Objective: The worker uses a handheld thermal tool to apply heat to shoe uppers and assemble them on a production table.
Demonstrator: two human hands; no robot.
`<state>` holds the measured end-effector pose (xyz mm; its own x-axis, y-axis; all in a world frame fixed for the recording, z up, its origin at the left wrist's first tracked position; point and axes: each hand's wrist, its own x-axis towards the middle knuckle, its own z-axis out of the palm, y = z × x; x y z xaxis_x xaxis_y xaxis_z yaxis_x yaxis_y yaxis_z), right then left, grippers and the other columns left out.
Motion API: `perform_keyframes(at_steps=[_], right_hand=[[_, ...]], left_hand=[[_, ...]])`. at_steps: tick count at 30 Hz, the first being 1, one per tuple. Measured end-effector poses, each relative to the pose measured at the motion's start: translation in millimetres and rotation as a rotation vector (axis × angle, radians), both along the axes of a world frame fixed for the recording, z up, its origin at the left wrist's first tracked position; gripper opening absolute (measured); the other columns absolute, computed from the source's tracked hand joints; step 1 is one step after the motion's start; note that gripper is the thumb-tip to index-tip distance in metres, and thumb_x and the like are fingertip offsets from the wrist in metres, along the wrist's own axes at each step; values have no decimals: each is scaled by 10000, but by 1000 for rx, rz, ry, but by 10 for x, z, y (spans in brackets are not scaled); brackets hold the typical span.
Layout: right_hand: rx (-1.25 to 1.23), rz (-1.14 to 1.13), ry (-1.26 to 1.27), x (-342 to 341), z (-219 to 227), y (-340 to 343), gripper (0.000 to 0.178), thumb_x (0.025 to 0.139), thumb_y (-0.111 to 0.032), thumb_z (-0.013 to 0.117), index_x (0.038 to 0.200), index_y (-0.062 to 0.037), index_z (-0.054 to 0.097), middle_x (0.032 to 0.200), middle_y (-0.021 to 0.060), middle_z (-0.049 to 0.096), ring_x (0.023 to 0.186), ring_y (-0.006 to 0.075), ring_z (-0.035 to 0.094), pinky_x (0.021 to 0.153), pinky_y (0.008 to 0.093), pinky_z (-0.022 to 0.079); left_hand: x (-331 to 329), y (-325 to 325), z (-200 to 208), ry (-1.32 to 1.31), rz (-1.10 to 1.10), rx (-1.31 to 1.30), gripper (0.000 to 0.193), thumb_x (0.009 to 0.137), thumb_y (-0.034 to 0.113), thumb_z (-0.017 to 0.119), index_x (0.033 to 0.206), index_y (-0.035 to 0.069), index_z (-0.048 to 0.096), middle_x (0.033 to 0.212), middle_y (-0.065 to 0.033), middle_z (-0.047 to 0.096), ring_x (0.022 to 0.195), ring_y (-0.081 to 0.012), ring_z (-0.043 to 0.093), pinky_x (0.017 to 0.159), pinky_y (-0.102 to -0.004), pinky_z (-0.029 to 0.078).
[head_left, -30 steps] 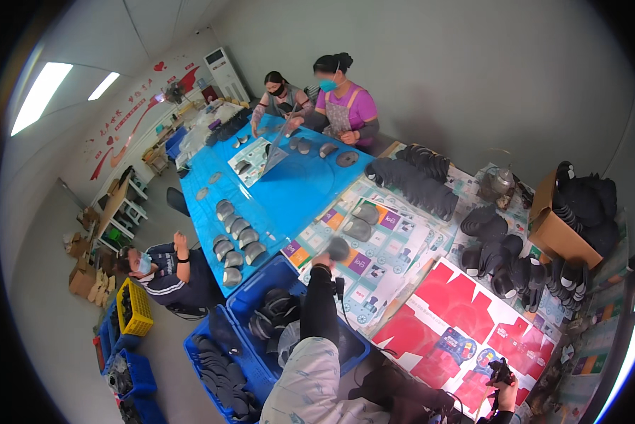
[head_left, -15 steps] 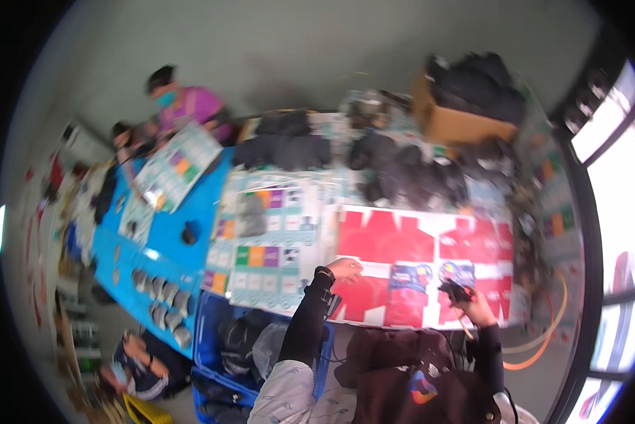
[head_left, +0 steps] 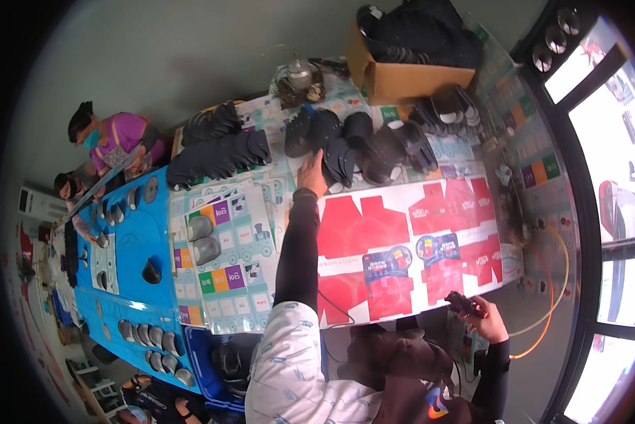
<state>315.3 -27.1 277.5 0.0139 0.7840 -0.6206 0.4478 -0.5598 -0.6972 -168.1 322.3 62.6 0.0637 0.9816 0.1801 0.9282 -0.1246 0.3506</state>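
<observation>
My left hand [head_left: 311, 174] reaches forward to a row of black curved pieces. Its fingers close on the edge of a black curved piece [head_left: 337, 167] dotted with small studs; the fingertips are partly hidden. Low on the right, my right hand [head_left: 488, 321] grips a small dark hand tool [head_left: 466, 304], held just off the near right edge of the board. Between my arms lies a white board printed with red box shapes [head_left: 363, 230], with two dark blue printed patches on it.
A cardboard box [head_left: 420, 83] heaped with black pieces stands at the back. More black stacks [head_left: 218, 157] line the far left. Grey curved pieces [head_left: 206, 250] rest on printed sheets. People work at the blue table [head_left: 130, 244]. Yellow and orange hoses [head_left: 549, 311] hang at right.
My left hand has moved forward from the red-printed board to the black pieces. My right hand has drawn back off the board, still gripping the tool. The view has shifted.
</observation>
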Motion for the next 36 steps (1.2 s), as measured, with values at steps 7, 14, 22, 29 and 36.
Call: perform_keyframes(at_steps=[7,14,22,29,36], right_hand=[[-9,0,-15,-10,67,-35,307,860,-91,744,1141,-10,652,781,58,675,649,108,630,541,282,499],[10,7,149,210,-281,89,321,828,-20,728,1136,-9,637,794,43,653,611,91,581,516,266,466],[-33,138,240,161,-724,689,443,825,-62,713,1250,-3,605,906,72,687,629,125,619,491,280,483],[-25,269,363,323,-972,863,353,823,-27,661,1170,20,612,873,59,671,695,139,624,585,292,491],[-14,299,170,405,-795,841,209,822,-56,660,1021,-4,623,737,105,579,697,201,575,679,360,467]], left_hand=[[-70,-109,249,248,89,-146,462,738,189,843,1161,125,668,1204,-99,616,1225,-326,518,1027,-509,389],[-375,-1043,529,-396,191,-257,415,802,280,792,1013,-7,580,901,-200,706,886,-418,684,769,-474,539],[884,-3228,-104,-822,468,-327,544,833,275,838,1191,-11,543,1009,-159,689,891,-267,686,774,-396,536],[2072,-3801,-137,-637,620,-526,366,923,212,734,1193,-2,611,1035,-178,737,918,-311,723,798,-413,557],[2531,-3460,-159,-794,609,-355,378,911,179,715,1219,-10,602,1083,-168,726,931,-289,723,823,-394,562]])
